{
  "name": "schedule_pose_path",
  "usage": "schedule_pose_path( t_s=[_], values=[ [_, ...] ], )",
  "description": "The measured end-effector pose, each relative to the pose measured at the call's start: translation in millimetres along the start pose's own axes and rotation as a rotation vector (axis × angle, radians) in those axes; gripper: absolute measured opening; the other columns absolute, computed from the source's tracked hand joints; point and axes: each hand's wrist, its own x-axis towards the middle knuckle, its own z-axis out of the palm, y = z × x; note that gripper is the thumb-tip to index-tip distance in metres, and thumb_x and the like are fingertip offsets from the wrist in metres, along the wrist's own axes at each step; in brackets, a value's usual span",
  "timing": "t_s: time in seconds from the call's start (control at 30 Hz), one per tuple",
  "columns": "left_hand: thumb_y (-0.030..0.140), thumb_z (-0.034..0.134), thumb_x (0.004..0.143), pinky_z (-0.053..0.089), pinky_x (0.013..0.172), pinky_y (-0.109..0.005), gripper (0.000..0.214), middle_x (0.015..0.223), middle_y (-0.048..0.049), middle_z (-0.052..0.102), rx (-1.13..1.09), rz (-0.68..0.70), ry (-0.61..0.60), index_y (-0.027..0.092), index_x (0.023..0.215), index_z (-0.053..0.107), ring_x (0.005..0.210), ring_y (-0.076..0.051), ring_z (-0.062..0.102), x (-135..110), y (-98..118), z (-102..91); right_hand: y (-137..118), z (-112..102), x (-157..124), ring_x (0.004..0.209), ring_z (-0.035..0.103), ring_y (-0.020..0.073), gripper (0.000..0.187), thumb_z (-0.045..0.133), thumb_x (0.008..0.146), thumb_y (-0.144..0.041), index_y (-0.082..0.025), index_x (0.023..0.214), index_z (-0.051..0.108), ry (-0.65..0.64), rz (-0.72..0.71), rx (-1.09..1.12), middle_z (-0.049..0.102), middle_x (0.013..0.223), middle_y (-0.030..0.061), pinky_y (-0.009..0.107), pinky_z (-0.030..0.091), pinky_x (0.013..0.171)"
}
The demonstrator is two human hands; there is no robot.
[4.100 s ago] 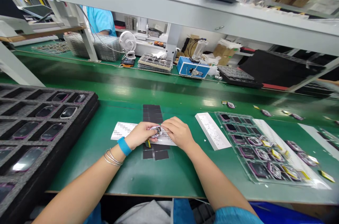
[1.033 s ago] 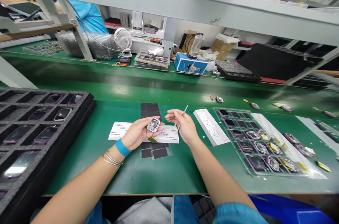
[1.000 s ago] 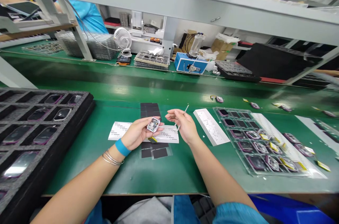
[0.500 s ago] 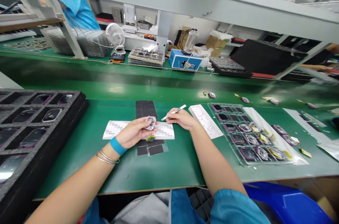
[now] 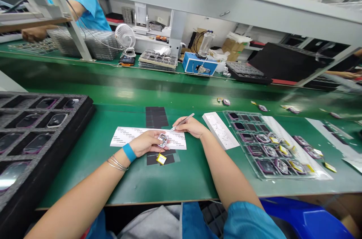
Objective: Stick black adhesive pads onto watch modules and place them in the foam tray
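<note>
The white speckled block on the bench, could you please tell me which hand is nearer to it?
The right. The right hand, holding tweezers, is just left of the white speckled block; the left hand is farther left, holding a small device.

Sheet [image 5: 121,137] centre | tray [image 5: 49,171] left | second tray [image 5: 247,151] right | fan [image 5: 125,35] behind

Both hands [image 5: 145,143] [image 5: 191,126] pinched, near each other

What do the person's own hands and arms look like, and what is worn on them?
The left hand is ungloved, with a bright blue wristband and thin silver bangles behind it. The right hand is ungloved too, without band or bangles; a blue sleeve shows on that side.
</note>
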Motion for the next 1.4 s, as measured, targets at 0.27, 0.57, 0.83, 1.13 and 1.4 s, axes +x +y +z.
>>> schedule_pose_path(
  t_s=[0.27, 0.57, 0.83, 1.13, 1.4],
  values=[
    [0.006, 0.074, 0.06, 0.055, 0.069, -0.031, 0.049, 0.09, -0.0116, 0.07, 0.005, -0.004, 0.027, 0.012, 0.106, 0.057, 0.074, -0.022, 0.07, -1.5, 1.7, 4.3, -3.1, 1.9, 7.2, 0.069, 0.068, 0.0136, 0.014, 0.074, 0.056, -0.008, -0.011, 0.068, 0.069, -0.009, 0.068, -0.006, 0.07, 0.07, 0.0054, 0.019, 0.056, 0.065],
    [0.005, 0.07, 0.063, 0.056, 0.071, -0.032, 0.048, 0.095, -0.0134, 0.069, 0.047, -0.002, 0.054, 0.011, 0.109, 0.057, 0.075, -0.023, 0.07, -1.6, 1.6, 5.7, -4.6, 3.4, 5.8, 0.071, 0.068, 0.0139, 0.013, 0.073, 0.06, -0.006, -0.011, 0.072, 0.069, 0.004, 0.087, 0.003, 0.071, 0.074, 0.0065, 0.017, 0.057, 0.064],
    [0.004, 0.068, 0.065, 0.056, 0.072, -0.031, 0.047, 0.099, -0.0138, 0.068, 0.066, -0.006, 0.063, 0.012, 0.11, 0.056, 0.077, -0.023, 0.07, -2.8, 2.8, 7.7, -7.7, 3.9, 3.8, 0.07, 0.069, 0.0155, 0.01, 0.066, 0.062, 0.0, -0.01, 0.066, 0.067, 0.046, 0.113, 0.021, 0.07, 0.07, 0.0077, 0.017, 0.058, 0.062],
    [0.005, 0.069, 0.064, 0.055, 0.074, -0.033, 0.049, 0.1, -0.0144, 0.068, 0.074, -0.013, 0.063, 0.011, 0.111, 0.056, 0.077, -0.022, 0.069, -2.8, 3.3, 8.2, -5.4, 9.8, 5.2, 0.066, 0.068, 0.0138, 0.009, 0.068, 0.063, -0.004, -0.011, 0.069, 0.068, 0.12, 0.114, -0.003, 0.07, 0.067, 0.0062, 0.014, 0.057, 0.057],
    [0.008, 0.071, 0.065, 0.055, 0.073, -0.032, 0.047, 0.099, -0.0147, 0.068, 0.058, 0.003, 0.043, 0.012, 0.109, 0.057, 0.076, -0.022, 0.07, -2.7, 1.9, 6.9, -4.4, 7.9, 5.0, 0.069, 0.069, 0.015, 0.013, 0.07, 0.061, -0.003, -0.011, 0.07, 0.069, 0.113, 0.129, 0.026, 0.072, 0.075, 0.0078, 0.015, 0.058, 0.059]
  ],
)
